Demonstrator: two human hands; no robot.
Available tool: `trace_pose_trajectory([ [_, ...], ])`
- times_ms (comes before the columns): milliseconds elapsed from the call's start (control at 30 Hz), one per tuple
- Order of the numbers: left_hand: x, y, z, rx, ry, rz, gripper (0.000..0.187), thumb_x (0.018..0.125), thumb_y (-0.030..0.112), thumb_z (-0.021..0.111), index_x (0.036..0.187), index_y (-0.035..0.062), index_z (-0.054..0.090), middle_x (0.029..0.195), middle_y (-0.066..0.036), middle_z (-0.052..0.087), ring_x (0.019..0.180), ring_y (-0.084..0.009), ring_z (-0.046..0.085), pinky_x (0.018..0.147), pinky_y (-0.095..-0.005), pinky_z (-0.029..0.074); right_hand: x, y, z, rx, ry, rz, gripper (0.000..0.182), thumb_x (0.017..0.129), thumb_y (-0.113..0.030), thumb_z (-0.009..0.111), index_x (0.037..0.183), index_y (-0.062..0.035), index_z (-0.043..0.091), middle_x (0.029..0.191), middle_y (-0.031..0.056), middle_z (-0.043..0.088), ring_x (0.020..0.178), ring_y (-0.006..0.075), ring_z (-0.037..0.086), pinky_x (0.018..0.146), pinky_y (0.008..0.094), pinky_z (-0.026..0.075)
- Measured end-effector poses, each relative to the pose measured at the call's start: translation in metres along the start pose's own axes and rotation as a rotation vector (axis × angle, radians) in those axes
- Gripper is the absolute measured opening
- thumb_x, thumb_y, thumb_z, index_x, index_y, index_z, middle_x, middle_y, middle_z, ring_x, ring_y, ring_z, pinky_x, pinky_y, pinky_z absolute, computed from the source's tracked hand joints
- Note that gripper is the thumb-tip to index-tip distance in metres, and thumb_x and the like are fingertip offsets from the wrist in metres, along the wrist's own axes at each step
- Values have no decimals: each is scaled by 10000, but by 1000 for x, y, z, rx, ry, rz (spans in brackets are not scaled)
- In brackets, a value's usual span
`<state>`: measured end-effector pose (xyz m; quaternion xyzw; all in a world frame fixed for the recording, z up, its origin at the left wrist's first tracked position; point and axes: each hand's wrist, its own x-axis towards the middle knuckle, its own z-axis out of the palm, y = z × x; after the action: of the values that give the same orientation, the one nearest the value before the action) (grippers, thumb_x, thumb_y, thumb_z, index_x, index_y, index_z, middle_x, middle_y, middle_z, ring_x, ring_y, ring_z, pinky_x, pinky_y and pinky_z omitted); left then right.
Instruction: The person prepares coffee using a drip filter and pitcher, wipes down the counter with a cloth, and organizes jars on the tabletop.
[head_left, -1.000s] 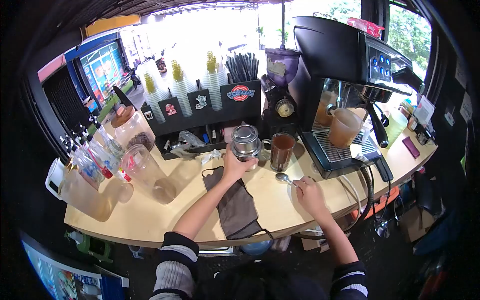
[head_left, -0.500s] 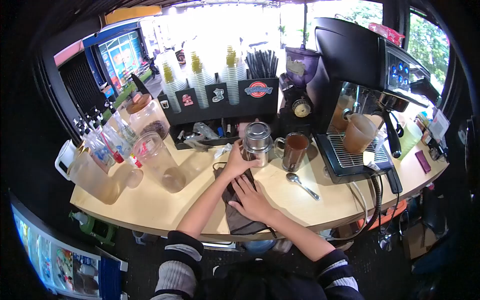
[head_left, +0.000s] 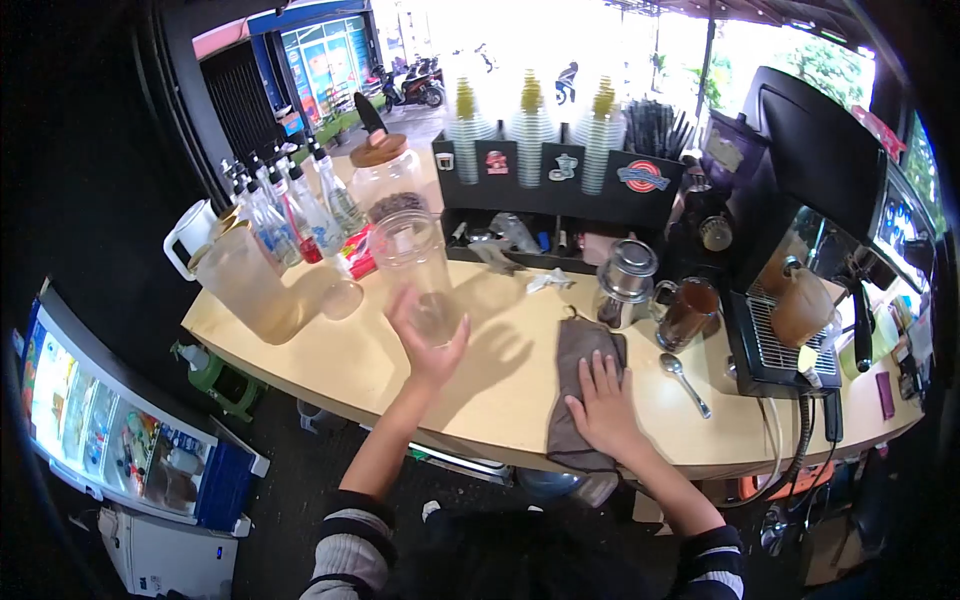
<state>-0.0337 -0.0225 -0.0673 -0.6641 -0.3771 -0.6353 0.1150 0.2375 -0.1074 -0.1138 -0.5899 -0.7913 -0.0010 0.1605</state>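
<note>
My left hand (head_left: 432, 342) is at the lower part of a clear plastic jar (head_left: 408, 250), its fingers and thumb spread at either side of the base. The jar stands on the wooden counter. My right hand (head_left: 606, 402) lies flat with fingers stretched out on a folded brown cloth (head_left: 575, 380) near the counter's front edge. Just beyond the cloth is a metal drip coffee filter (head_left: 630, 270) on top of a glass. A glass mug of brown drink (head_left: 688, 315) stands beside it, with a spoon (head_left: 685, 385) lying in front.
On the left stand a cloudy pitcher (head_left: 245, 285), several pump bottles (head_left: 290, 215) and a jar of coffee beans (head_left: 390, 190). Stacked plastic cups (head_left: 530, 140) rise from a black organizer (head_left: 560, 185) at the back. An espresso machine (head_left: 800, 150) occupies the right end.
My left hand has left the metal filter and moved left to the clear jar. My right hand stays flat on the cloth. The view has turned left.
</note>
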Motion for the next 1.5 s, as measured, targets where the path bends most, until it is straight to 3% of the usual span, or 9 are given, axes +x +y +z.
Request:
trace_pose_trajectory([
  [67,26,-13,-5,58,189,-122,974,619,177,854,1382,14,272,1355,-206,379,1313,-345,341,1095,-440,289,8,-29,8,9,-25,-92,646,958,-419,397,1422,24,321,1480,271,273,1378,436,237,1101,622,115],
  [200,30,-62,-7,-241,-82,-610,1120,560,196,894,1421,-2,204,1366,-205,393,1271,-346,411,1070,-434,339,27,-84,24,21,-27,-116,660,956,-427,395,1433,19,301,1480,278,264,1378,445,230,1095,631,120],
  [467,81,-95,-122,-658,-63,-538,1084,584,164,887,1429,11,227,1345,-176,414,1204,-274,482,1016,-394,413,87,-168,63,-18,6,-48,650,955,-425,384,1425,20,320,1467,287,285,1371,449,247,1082,636,153],
  [600,73,-137,-182,-322,-175,-359,1093,578,135,883,1431,13,211,1322,-177,436,1223,-263,461,1036,-395,392,139,-204,90,-49,27,-20,651,956,-429,378,1423,21,323,1469,284,288,1372,445,253,1077,638,170],
  [833,41,-186,-241,-462,-216,-539,1110,573,149,886,1439,27,203,1350,-168,417,1253,-263,433,1064,-393,356,194,-292,109,55,-79,-281,636,942,-462,412,1426,-55,349,1500,205,287,1394,381,255,1110,579,183],
  [933,28,-201,-246,-502,-286,-509,1125,564,148,892,1441,30,198,1360,-168,406,1270,-266,420,1068,-398,354,179,-289,97,153,-106,-336,611,916,-401,472,1413,-61,372,1498,194,299,1397,362,261,1107,582,189],
  [1167,15,-213,-250,-633,-283,-534,1161,576,165,877,1458,29,134,1409,-179,347,1296,-288,393,1076,-431,344,211,-213,109,72,98,32,553,878,-294,489,1373,-57,423,1474,163,356,1363,348,322,1099,593,202],
  [1367,9,-217,-247,-639,-270,-520,1168,588,203,870,1460,24,114,1421,-186,328,1308,-290,373,1079,-433,338,246,-271,105,-6,-54,-161,530,855,-286,513,1345,-90,467,1439,146,402,1306,353,384,1062,635,221],
  [1500,8,-217,-247,-646,-258,-521,1161,587,203,870,1457,19,124,1410,-186,343,1298,-294,386,1072,-429,345,284,-319,133,310,26,-477,499,826,-329,562,1288,-144,523,1324,109,506,1232,325,461,963,619,349],
])
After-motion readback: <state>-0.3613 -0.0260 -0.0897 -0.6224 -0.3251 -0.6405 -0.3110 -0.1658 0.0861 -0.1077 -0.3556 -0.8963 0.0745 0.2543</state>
